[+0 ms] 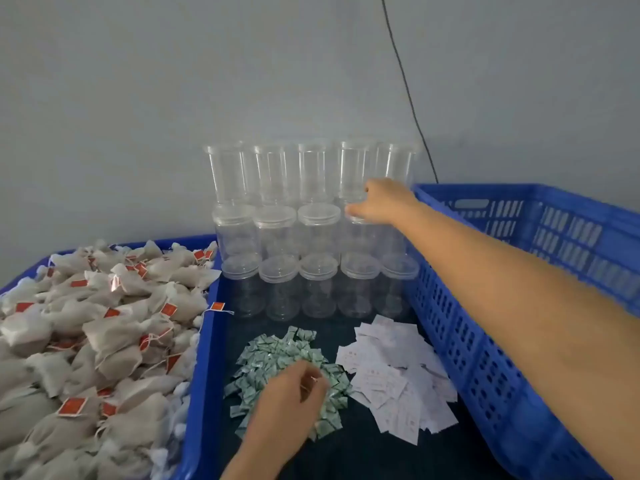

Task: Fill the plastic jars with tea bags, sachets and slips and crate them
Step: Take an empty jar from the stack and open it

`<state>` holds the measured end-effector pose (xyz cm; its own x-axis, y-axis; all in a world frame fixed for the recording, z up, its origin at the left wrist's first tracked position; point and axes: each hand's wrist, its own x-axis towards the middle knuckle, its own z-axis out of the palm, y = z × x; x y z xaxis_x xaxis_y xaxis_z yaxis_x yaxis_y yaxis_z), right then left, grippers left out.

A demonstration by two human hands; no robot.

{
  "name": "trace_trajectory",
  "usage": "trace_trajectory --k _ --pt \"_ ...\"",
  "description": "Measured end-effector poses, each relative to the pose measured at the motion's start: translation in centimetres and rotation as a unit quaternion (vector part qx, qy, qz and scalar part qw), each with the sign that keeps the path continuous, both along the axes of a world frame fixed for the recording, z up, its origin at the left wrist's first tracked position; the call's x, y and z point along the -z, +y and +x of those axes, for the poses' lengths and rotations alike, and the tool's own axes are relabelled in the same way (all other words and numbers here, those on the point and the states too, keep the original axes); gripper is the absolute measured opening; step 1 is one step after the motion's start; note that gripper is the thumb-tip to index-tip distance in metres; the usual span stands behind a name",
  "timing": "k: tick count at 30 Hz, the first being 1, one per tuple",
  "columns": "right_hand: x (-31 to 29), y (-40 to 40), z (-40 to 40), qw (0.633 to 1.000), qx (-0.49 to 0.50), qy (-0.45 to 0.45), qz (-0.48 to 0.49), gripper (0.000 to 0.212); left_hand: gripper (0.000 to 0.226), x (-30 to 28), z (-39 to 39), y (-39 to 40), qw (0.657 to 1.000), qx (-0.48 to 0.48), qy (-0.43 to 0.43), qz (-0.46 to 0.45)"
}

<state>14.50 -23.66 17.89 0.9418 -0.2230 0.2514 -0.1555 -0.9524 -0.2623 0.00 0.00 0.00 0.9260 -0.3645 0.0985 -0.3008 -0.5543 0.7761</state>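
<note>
The right hand reaches to the stacked plastic jars against the wall, fingers curled round a middle-row jar; lift it straight out so the jar resting above does not topple. The left hand pinches something small over the sachets, beside the slips; the tea bags fill the left crate.

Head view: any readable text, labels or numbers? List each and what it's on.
None can be read.
Paper slips: faint reddish print, too blurred to read.
Sachets: green print, too small to read.
Red tags on the tea bags: no legible marks.
Jars and blue crate: no visible text.
</note>
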Motion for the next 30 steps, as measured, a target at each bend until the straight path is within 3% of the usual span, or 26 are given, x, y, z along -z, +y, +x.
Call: trace_trajectory --k 8,14,21,24,30 --pt "2.3 -2.6 3.5 0.993 0.063 0.088 -0.047 0.096 0.007 0.5 2.0 1.5 1.0 -0.01 -0.006 -0.002" --pt "2.4 -2.9 3.9 0.994 0.058 0.084 -0.023 0.091 0.008 0.6 2.2 0.4 1.0 -0.023 -0.01 -0.01" --pt "0.7 -1.9 1.7 0.998 0.056 0.019 0.024 0.088 0.008 0.1 2.1 -1.6 0.999 -0.033 -0.038 0.01" --pt "-1.4 -1.2 -0.3 0.994 0.047 0.019 0.096 0.086 0.007 -1.1 2.0 -2.3 0.996 -0.042 -0.079 -0.003" --pt "-2.1 2.6 -7.6 0.979 0.002 0.0 0.206 0.095 0.046 -4.7 0.6 -4.2 0.961 -0.098 -0.253 -0.048"
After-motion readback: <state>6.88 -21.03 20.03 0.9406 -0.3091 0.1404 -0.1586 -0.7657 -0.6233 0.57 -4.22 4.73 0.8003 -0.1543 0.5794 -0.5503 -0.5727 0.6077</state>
